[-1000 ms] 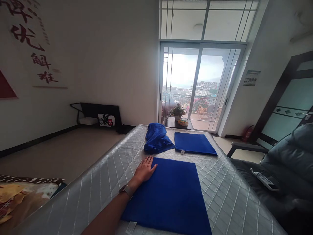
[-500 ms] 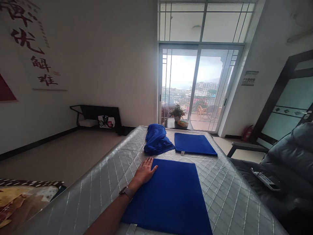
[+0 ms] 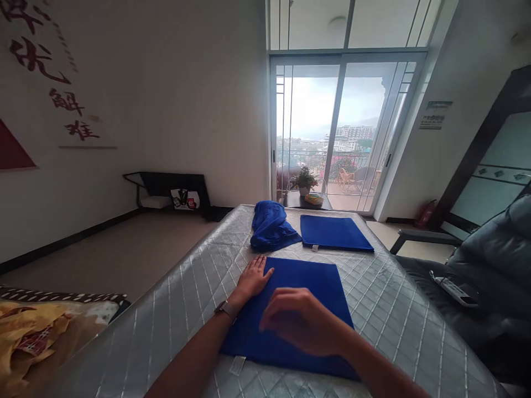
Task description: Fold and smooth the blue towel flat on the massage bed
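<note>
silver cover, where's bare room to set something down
The silver cover is bare left of the left hand and right of the near cloth. Crowded: the far end, with crumpled cloth beside far flat cloth, and the near cloth, under the right hand.

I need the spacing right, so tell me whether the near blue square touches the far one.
Apart: the head view shows a strip of silver cover between the near blue square and the far blue square.

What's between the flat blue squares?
Head view: silver quilted cover separates the near square from the far square, whose white tag pokes into the gap.
</note>
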A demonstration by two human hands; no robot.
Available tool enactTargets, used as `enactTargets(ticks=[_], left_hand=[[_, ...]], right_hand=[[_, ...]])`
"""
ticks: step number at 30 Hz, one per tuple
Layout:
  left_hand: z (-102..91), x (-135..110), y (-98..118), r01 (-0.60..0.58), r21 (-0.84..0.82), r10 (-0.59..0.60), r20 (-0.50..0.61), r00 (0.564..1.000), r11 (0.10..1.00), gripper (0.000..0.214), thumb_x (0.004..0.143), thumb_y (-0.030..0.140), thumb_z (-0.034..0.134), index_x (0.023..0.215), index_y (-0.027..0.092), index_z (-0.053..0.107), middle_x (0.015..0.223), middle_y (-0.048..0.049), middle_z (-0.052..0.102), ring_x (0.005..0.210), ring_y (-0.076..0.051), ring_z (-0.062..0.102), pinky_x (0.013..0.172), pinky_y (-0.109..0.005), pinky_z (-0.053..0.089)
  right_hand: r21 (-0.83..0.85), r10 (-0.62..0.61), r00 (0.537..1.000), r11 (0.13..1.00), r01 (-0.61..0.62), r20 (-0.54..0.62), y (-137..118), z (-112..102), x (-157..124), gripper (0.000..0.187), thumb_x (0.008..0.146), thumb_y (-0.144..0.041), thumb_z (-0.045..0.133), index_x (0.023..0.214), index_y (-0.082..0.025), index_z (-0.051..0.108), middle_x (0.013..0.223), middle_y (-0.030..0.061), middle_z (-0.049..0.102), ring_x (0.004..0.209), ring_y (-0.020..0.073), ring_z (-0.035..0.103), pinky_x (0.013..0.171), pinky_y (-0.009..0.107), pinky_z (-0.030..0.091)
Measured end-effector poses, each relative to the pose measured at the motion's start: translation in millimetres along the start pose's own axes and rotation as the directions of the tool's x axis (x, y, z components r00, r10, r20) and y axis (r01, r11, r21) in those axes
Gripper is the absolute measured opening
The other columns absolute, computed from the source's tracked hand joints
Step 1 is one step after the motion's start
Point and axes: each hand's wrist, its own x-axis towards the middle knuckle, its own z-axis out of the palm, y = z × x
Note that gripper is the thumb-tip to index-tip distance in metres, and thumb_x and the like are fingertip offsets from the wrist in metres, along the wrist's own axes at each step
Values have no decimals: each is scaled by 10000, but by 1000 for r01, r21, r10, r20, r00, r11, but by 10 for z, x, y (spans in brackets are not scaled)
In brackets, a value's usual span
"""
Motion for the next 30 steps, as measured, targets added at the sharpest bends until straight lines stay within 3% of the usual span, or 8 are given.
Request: enactTargets(ticks=[2, 3, 6, 8, 10, 17, 23, 30], left_hand=[[-3, -1, 1, 1, 7, -1, 11, 1000, 1000, 723, 1018, 572, 245, 1531, 70, 328, 1598, -161, 291, 1489, -273, 247, 1217, -428, 186], [-6, -1, 1, 2, 8, -3, 18, 1000, 1000, 730, 1018, 574, 238, 1532, 62, 323, 1601, -163, 284, 1492, -273, 239, 1220, -427, 179], [-11, 2, 1, 5, -1, -5, 28, 1000, 1000, 734, 1016, 581, 231, 1534, 68, 320, 1605, -154, 277, 1496, -266, 224, 1223, -423, 165], [-8, 4, -3, 3, -14, -3, 27, 1000, 1000, 734, 1012, 586, 237, 1536, 79, 320, 1604, -147, 284, 1498, -264, 219, 1223, -424, 171], [-6, 5, -5, 7, -25, -6, 22, 1000, 1000, 733, 1008, 587, 247, 1537, 86, 319, 1603, -144, 287, 1498, -265, 221, 1223, -426, 174], [-33, -5, 10, 18, -44, -17, 28, 999, 999, 729, 1007, 564, 267, 1535, 63, 316, 1603, -160, 280, 1495, -281, 226, 1224, -428, 160], [-59, -15, 21, 21, -38, -20, 35, 999, 999, 723, 1007, 565, 267, 1534, 72, 323, 1605, -153, 277, 1497, -265, 221, 1223, -406, 157], [-88, -29, 34, 22, -24, -20, 68, 997, 999, 751, 1011, 566, 236, 1543, 38, 286, 1613, -157, 247, 1501, -266, 208, 1224, -411, 149]], right_hand=[[-71, 96, 966, 991, -116, -242, 419, -231, 43, 193, 901, -235, 552, 935, -242, 742, 977, 39, 739, 913, 179, 688, 868, 326, 532], [-105, 173, 913, 969, -225, -369, 670, -358, 40, 209, 864, -228, 568, 973, -250, 745, 1032, 44, 742, 989, 204, 683, 943, 369, 511], [144, 434, 655, 882, -449, -618, 1408, -669, -77, 307, 778, -238, 587, 1040, -264, 744, 1142, 29, 735, 1181, 246, 621, 1125, 457, 374], [515, 617, 499, 786, -343, -608, 1769, -773, -201, 305, 727, -231, 603, 995, -261, 745, 1148, 20, 736, 1200, 249, 615, 1142, 451, 363], [713, 707, 424, 678, -177, -567, 1988, -803, -307, 279, 713, -229, 591, 949, -270, 734, 1180, 4, 725, 1241, 224, 591, 1153, 406, 363], [823, 775, 354, 568, -25, -524, 2208, -812, -364, 295, 832, -305, 452, 999, -299, 695, 1264, -17, 689, 1334, 148, 503, 1203, 370, 281], [827, 762, 359, 561, 49, -538, 2295, -905, -285, 393, 878, -448, 446, 1165, -283, 657, 1404, -1, 594, 1412, 151, 399, 1231, 375, 180], [833, 765, 351, 544, 97, -540, 2384, -857, -334, 456, 911, -493, 415, 1279, -294, 596, 1481, 0, 519, 1422, 139, 378, 1224, 369, 182]])
